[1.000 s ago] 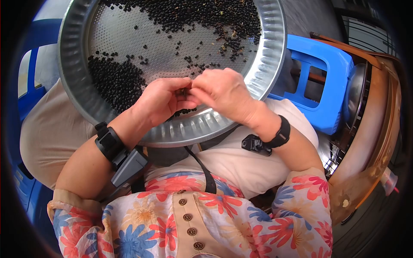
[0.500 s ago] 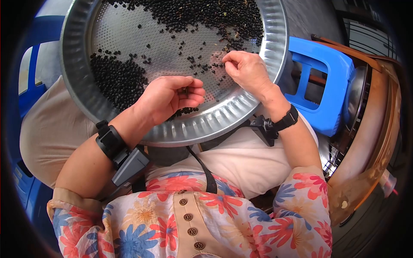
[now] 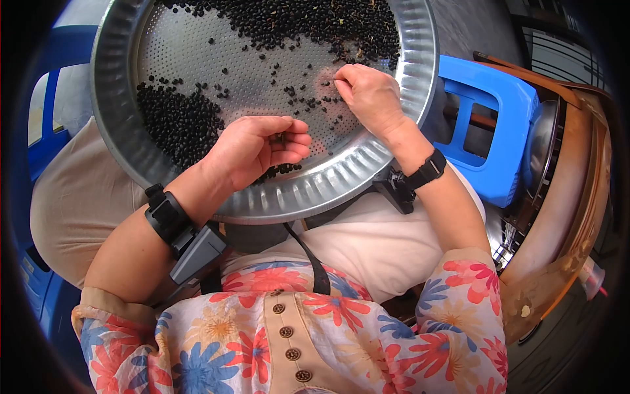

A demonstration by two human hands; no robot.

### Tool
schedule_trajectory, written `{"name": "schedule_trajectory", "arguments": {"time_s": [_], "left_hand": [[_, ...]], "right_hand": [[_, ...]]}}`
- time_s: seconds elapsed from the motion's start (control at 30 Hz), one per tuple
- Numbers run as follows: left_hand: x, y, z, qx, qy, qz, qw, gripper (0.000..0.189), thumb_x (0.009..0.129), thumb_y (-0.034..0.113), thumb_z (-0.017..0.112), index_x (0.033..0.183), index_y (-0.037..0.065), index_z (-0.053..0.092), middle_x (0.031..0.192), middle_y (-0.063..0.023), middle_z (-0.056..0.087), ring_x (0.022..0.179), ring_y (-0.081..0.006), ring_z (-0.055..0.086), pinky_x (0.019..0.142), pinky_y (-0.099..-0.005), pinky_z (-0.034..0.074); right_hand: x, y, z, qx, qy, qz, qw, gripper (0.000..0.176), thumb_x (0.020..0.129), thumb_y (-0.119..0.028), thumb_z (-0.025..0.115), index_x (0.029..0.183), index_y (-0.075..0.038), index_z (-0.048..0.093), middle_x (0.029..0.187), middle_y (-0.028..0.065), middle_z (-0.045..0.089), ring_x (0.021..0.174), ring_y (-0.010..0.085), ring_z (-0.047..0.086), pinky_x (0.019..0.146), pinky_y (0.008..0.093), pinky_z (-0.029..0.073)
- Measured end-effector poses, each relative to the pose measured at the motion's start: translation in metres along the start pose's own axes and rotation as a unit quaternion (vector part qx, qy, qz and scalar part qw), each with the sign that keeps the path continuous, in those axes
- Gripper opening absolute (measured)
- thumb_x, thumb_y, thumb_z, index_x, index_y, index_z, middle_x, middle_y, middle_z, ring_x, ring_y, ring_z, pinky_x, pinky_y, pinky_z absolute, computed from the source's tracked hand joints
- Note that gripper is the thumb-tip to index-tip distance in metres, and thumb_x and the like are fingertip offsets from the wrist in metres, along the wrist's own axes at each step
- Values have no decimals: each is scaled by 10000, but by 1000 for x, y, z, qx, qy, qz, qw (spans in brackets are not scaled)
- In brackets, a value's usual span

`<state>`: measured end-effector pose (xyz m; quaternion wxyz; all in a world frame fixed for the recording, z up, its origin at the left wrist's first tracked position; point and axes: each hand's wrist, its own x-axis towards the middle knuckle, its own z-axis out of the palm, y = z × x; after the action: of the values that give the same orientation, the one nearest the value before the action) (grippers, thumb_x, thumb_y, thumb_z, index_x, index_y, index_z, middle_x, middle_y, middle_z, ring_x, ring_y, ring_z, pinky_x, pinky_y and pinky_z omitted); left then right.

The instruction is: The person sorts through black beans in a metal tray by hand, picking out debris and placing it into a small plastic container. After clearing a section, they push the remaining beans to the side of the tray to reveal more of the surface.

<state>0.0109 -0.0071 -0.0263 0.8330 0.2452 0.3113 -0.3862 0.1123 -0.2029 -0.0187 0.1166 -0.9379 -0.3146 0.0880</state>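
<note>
A large round metal tray with a perforated bottom rests across the lap. Black beans lie heaped at its left side, and a wider spread of black beans with pale bits among them covers the far side. My left hand is palm up over the near part of the tray, fingers curled round something small and dark that I cannot make out. Above a few scattered beans, my right hand has thumb and forefinger pinched together; anything between the tips is too small to name.
A blue plastic stool stands at the right, with a metal bowl and a wooden piece of furniture beyond it. On the left is a blue plastic chair. Both wrists carry black straps with devices.
My right hand has moved slightly away from me and to the left over the tray, still pinched. My left hand is almost unmoved.
</note>
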Motion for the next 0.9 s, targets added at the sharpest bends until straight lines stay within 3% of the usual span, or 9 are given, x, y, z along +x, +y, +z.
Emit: {"name": "schedule_trajectory", "arguments": {"time_s": [0.27,0.37,0.43,0.57,0.63,0.67,0.73,0.9], "left_hand": [[0,2,-2,1,4,4,1000,262,925,145,415,979,-68,557,893,-145,618,764,-201,631,680,-266,535],[2,-1,-6,-10,8,7,1000,264,925,145,414,980,-70,556,897,-141,618,763,-196,630,682,-267,536],[6,-4,-6,-22,7,23,999,267,924,146,412,985,-72,554,898,-138,618,761,-197,629,685,-269,536],[6,-4,-8,-14,-11,16,1000,266,924,145,411,987,-71,554,896,-136,618,761,-198,627,683,-271,534],[4,-1,-5,-2,9,6,1000,263,924,144,409,983,-67,556,896,-136,617,766,-199,627,682,-270,533],[3,-2,-4,-2,8,5,1000,263,924,144,409,983,-67,556,896,-136,617,766,-199,627,682,-270,533],[2,-1,-3,6,4,0,1000,263,925,146,410,982,-65,557,893,-139,617,766,-199,627,684,-269,533],[2,-1,-3,7,8,5,1000,262,925,145,412,982,-65,556,889,-142,619,760,-200,630,688,-270,534]], "right_hand": [[-3,-11,1,42,-45,51,997,99,779,-178,555,736,-88,560,711,63,606,683,248,602,629,388,469],[-15,-51,-7,125,-55,3,991,107,786,-194,547,729,-105,562,694,58,598,676,248,603,628,397,469],[-22,-65,-8,104,-103,-126,981,111,788,-202,550,718,-116,559,695,56,592,669,246,603,621,391,474],[-17,-53,-11,116,-95,-112,982,107,786,-206,567,728,-115,567,708,56,591,674,240,602,628,376,477],[-12,-37,-11,146,-12,-26,989,90,782,-200,578,762,-112,581,730,60,597,696,244,601,639,367,476],[-10,-28,-10,144,-12,-26,989,90,782,-200,578,762,-112,581,730,60,597,696,244,601,639,367,476],[-5,-14,-7,56,7,29,998,88,782,-192,578,790,-105,590,733,64,600,705,249,601,641,371,477],[0,-6,3,11,-2,33,999,86,781,-179,572,774,-94,580,737,64,604,705,258,601,632,371,478]]}}
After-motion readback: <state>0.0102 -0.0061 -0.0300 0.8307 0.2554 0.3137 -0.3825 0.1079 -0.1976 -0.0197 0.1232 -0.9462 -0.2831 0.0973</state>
